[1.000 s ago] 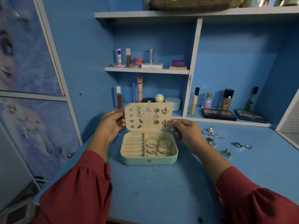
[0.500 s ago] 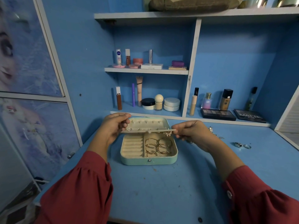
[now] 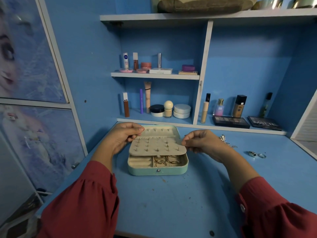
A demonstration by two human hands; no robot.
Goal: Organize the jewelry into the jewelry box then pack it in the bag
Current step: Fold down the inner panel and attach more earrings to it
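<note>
So the jewelry box [image 3: 157,166] sits mid-counter [image 3: 171,203], and both hands pinch the earring flap [image 3: 157,146] by its side edges, left hand [image 3: 120,138] at 9 o'clock, right hand [image 3: 199,143] at 3, probably to lay it flat over the gold rings [image 3: 165,160]. A few loose rings [image 3: 257,154] are out at 3 o'clock, not packed yet.

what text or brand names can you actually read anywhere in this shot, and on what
"MATTE" on the black palette lying at the right of the lower shelf.
"NIVEA" on the white tube on the upper shelf, small but legible.
"SB" on the pink perfume bottle, faint.
Labels on the foundation bottle and lip gloss tube are too small to read.
</note>
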